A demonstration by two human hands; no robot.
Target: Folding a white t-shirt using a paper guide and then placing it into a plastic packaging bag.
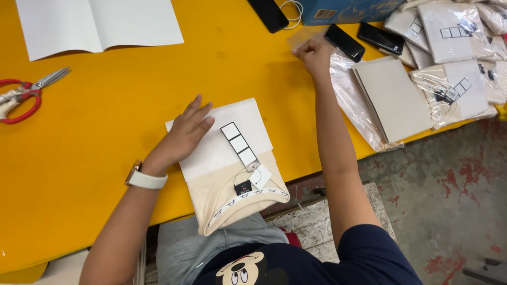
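My left hand [186,133] lies flat, fingers apart, on a white card [222,142] that covers a folded cream garment [227,198] at the near edge of the yellow table [105,137]. A strip tag with three squares [240,145] and small hang tags [251,182] rest on the garment. My right hand [312,53] reaches far across the table, fingers pinched on the edge of a clear plastic bag [351,97] that lies beside a grey card stack [393,97].
Red-handled scissors [24,95] lie at the left. A large white sheet [97,24] sits at the back left. Phones [344,42] and a blue box [348,9] lie at the back. Bagged folded garments [459,63] pile up on the right. The table edge drops to a concrete floor [449,200].
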